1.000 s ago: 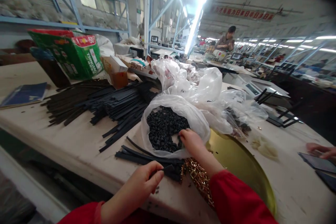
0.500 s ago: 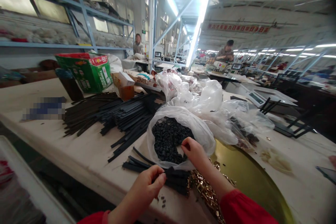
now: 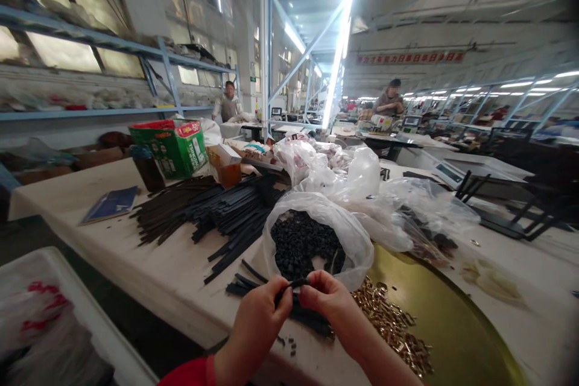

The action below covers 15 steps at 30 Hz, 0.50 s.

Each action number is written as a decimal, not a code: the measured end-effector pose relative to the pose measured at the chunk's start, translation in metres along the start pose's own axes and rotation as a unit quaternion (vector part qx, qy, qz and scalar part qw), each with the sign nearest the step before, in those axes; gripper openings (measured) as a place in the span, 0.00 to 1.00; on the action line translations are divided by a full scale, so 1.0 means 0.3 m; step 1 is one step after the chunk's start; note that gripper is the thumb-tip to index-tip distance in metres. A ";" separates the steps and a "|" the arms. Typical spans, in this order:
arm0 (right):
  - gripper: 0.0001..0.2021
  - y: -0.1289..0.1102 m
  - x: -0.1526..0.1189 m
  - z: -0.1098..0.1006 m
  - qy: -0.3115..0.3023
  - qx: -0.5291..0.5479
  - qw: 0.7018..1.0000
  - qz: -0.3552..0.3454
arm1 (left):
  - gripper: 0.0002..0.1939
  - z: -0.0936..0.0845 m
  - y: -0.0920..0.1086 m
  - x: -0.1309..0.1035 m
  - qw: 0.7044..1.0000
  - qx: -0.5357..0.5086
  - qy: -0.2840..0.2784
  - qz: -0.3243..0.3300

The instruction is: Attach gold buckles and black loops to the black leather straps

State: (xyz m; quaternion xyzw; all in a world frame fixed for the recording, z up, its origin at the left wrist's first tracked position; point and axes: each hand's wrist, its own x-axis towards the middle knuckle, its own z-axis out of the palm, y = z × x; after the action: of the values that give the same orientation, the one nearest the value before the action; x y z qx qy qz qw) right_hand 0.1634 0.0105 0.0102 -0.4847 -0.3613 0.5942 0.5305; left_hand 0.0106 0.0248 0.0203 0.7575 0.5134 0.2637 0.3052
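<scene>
Left hand [image 3: 262,319] & right hand [image 3: 326,298] both pinched a black strap [image 3: 296,283] end, apparently fitting a loop from bag [image 3: 316,241]; next prob. needed sliding it along.

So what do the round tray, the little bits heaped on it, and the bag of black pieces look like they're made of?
Round tray: probably metal, smooth gold-toned sheen. Little bits: likely brass-coloured metal, shiny glints. Bag: thin clear plastic, crinkled, translucent. Black pieces: matte, perhaps rubber or plastic.
</scene>
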 end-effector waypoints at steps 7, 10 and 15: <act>0.18 0.073 -0.009 -0.020 0.038 -0.069 0.992 -0.095 | 0.10 0.032 -0.014 -0.040 0.999 0.014 -0.020 0.029; 0.17 0.115 -0.012 -0.024 0.067 -0.041 0.990 -0.121 | 0.10 0.040 -0.030 -0.043 0.997 -0.032 -0.067 0.013; 0.22 0.169 -0.017 -0.048 0.054 -0.036 0.994 -0.091 | 0.08 0.027 -0.037 -0.036 0.989 -0.067 -0.132 -0.007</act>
State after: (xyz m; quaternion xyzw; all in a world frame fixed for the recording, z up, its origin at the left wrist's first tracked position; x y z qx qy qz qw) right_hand 0.1627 -0.0048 -0.0404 -0.4996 -0.3959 0.5031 0.5835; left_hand 0.0060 0.0163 0.0060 0.7599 0.4551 0.1931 0.4221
